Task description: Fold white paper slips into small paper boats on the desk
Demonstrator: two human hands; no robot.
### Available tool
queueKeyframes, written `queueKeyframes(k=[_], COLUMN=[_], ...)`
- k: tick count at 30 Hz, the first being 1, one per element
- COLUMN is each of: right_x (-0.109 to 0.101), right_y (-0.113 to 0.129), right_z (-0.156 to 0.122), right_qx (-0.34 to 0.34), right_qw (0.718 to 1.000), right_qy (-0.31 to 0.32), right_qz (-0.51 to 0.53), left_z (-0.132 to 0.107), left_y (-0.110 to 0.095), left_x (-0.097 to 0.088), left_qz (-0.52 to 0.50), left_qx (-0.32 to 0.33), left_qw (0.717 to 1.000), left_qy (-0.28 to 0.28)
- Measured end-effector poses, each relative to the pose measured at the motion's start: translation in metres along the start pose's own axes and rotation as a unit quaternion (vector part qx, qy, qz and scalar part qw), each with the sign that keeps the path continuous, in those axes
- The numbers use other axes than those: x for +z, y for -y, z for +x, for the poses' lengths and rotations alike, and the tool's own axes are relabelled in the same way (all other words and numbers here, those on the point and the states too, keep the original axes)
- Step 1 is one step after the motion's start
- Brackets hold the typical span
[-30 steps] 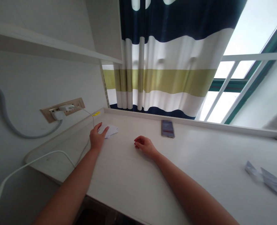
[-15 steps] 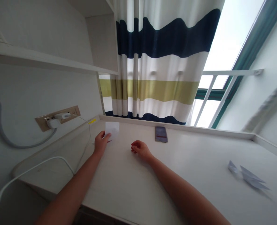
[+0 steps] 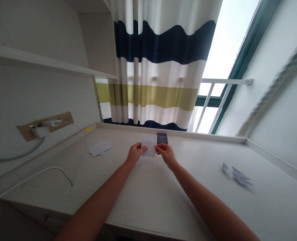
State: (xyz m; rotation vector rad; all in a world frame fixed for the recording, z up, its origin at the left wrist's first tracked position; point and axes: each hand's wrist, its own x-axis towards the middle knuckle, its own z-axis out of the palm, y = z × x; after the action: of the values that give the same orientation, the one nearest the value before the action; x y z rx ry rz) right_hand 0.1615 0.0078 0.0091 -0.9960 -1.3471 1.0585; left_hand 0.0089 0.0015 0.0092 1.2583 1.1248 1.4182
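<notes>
**Left hand (image 3: 136, 154) and right hand (image 3: 166, 154) pinch a small white paper (image 3: 148, 146) by opposite edges, just in front of a phone (image 3: 162, 138).**
The left thumb and fingers close on the paper's left edge, while the right fingertips press its right edge, with the right thumb hard to make out. The paper looks thin, light and easily creased, so its edges seem the best place to hold it. In this view, it slightly overlaps the phone, the only thing close enough to get in the way. Left of the phone, loose white papers (image 3: 100, 148) lie on the white desk (image 3: 148, 201). Well right of it sits a folded paper (image 3: 236, 175). Farther left, a white cable (image 3: 32, 177) runs toward a wall socket (image 3: 44, 126).
</notes>
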Motion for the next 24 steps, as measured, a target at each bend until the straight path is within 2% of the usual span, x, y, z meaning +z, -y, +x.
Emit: queueKeyframes(k=[6,11,17,21,24], right_x=[-0.05,-0.074,-0.082,-0.082,-0.081], right_y=[0.007,0.012,0.007,0.002,0.002], right_z=[-0.021,-0.036,-0.046,-0.048,-0.048], right_qx=[0.007,0.026,0.058,0.086,0.088], right_qw=[0.999,0.999,0.998,0.994,0.993], right_qy=[-0.019,-0.03,-0.024,-0.001,0.023], right_qz=[-0.039,-0.028,0.015,0.06,0.07], left_z=[-0.007,-0.016,-0.028,-0.026,-0.025], left_y=[0.007,0.005,0.008,0.018,0.02], left_x=[0.035,0.057,0.068,0.066,0.063], left_qz=[0.033,-0.005,-0.101,-0.128,-0.127], left_qx=[0.0,-0.014,-0.055,-0.066,-0.063], left_qw=[0.998,0.996,0.988,0.983,0.984], left_qy=[0.053,0.086,0.099,0.115,0.107])
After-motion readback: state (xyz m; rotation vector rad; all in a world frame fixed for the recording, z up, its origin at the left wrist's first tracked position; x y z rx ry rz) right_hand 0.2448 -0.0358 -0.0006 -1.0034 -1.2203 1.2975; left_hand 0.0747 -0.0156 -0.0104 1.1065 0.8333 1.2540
